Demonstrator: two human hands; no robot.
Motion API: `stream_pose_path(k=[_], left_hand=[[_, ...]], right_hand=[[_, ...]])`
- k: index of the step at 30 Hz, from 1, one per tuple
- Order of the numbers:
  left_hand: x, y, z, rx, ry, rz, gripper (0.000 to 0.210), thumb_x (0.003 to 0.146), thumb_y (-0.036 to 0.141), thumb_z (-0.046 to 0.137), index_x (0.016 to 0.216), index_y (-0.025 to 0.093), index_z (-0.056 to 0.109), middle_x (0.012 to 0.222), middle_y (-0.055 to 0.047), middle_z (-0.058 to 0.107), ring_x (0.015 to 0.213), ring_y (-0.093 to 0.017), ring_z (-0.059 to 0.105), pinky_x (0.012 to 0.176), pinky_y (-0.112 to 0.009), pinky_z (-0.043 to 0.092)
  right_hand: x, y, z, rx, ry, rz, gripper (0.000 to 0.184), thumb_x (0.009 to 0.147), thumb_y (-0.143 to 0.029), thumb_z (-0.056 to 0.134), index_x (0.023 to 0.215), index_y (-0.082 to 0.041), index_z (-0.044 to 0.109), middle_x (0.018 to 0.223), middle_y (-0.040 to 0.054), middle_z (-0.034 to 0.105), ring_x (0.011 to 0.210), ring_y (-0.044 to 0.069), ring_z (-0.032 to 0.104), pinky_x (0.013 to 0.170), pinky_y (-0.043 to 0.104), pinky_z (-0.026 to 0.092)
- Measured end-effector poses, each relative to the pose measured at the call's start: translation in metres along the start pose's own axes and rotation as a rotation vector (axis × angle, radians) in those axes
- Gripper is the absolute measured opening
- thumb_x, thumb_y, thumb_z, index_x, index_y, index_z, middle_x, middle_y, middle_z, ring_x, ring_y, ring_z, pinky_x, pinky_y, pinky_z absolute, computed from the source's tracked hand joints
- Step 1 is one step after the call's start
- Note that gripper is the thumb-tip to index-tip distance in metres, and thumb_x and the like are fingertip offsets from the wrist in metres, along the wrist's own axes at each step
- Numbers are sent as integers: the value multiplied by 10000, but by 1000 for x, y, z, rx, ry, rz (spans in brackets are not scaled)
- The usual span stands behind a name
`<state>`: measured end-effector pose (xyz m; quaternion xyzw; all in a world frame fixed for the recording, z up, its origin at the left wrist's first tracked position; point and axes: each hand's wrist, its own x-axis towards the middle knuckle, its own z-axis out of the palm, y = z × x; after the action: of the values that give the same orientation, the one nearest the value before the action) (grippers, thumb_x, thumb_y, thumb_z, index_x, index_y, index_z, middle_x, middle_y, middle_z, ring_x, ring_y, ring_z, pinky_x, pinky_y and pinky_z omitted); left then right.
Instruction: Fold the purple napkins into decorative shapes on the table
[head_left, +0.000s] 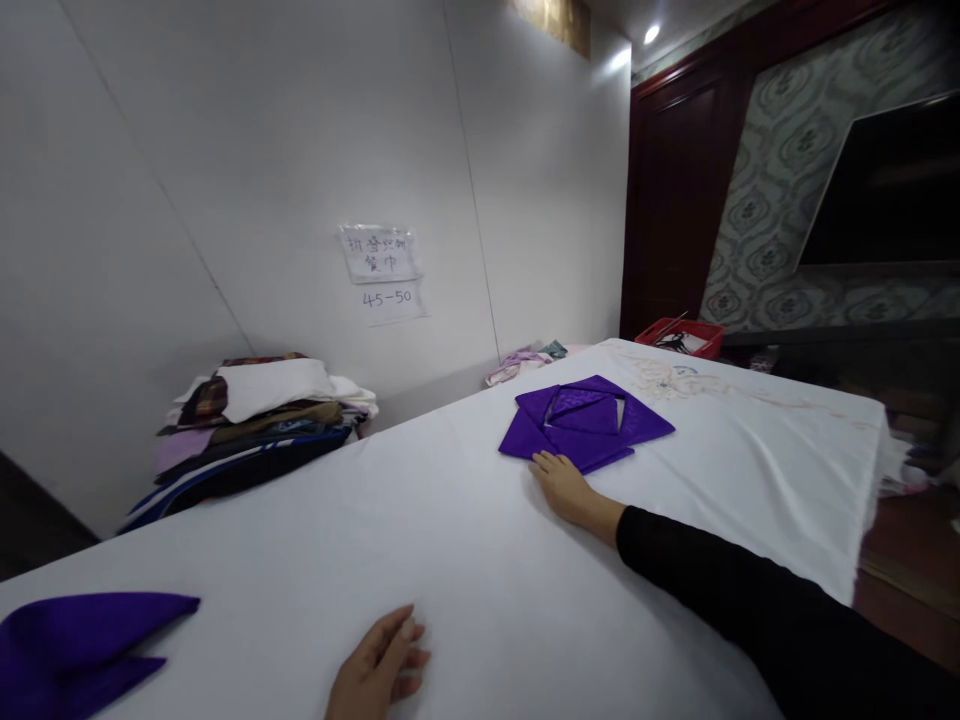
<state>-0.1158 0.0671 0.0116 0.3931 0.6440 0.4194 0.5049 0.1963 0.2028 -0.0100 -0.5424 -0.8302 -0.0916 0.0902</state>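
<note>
Folded purple cloth napkins (641, 423) lie in a ring-like shape on the white tablecloth (465, 540); how many pieces make it up, I cannot tell. At its near edge rests my right hand (568, 490), palm down, with the fingertips touching the purple cloth and the fingers stretched out. My left hand (377, 665) hovers low over the tablecloth at the bottom centre, its fingers loosely bent and apart, holding nothing. Farther left, another folded purple napkin (82, 645) lies with two pointed ends toward the right, partly cut off by the picture's edge.
Behind the table's far edge is a pile of folded clothes (277, 430) at left. More cloth (517, 366) lies by the white wall, which bears handwritten paper signs (382, 270). A red basket (705, 340) stands beyond the far right corner. A dark screen (885, 190) hangs at right.
</note>
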Motion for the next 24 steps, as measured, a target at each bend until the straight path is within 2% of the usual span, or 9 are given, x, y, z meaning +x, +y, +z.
stream_pose_path(k=[8, 16, 24], left_hand=[[-1, 1, 1, 0, -1, 16, 614, 495, 565, 689, 926, 134, 612, 827, -95, 671, 670, -211, 634, 570, -314, 526], [-2, 1, 0, 8, -16, 3, 638, 511, 570, 673, 964, 128, 593, 853, -97, 663, 673, -197, 626, 569, -298, 516], [-2, 2, 2, -3, 2, 9, 617, 487, 568, 686, 923, 136, 622, 824, -94, 668, 659, -205, 629, 546, -302, 515]], right_hand=[[26, 14, 7, -57, -14, 8, 466, 819, -66, 324, 1266, -112, 448, 1324, 153, 412, 1223, 269, 342, 969, 424, 270], [53, 18, 16, -41, -29, 60, 470, 821, -46, 311, 1267, -105, 445, 1272, 165, 461, 1176, 267, 399, 926, 385, 333], [56, 18, 19, -19, -24, 82, 473, 823, -51, 302, 1273, -98, 437, 1262, 177, 470, 1169, 267, 410, 923, 386, 327]])
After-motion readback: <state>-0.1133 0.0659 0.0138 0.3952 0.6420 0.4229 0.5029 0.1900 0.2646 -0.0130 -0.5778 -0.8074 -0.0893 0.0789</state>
